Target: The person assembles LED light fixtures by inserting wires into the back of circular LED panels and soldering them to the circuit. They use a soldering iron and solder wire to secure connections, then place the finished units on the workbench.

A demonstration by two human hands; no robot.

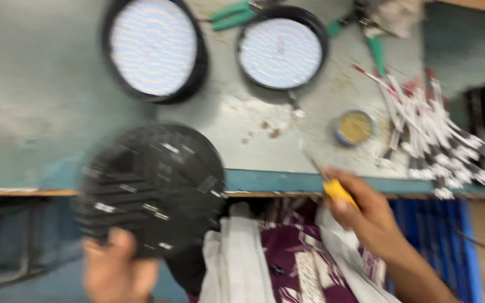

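The left hand (118, 269) grips the lower edge of a round black finned housing (150, 188), thumb pressed on its face, holding it tilted up at the near edge of the desk (40, 112) — the picture is blurred by motion, so finer detail is lost. The right hand (366, 216) is closed around a yellow-handled tool (337, 191), its thin metal tip (311, 163) pointing up over the desk edge. On the desk lie two round black lamps with pale LED faces, one at the left (152, 47) and one beside it (280, 51). A small round tin (355, 127) sits to the right of them, just beside a heap of white-sleeved wires (433, 134). Green-handled pliers (231, 15) lie at the far edge — between the lamps.
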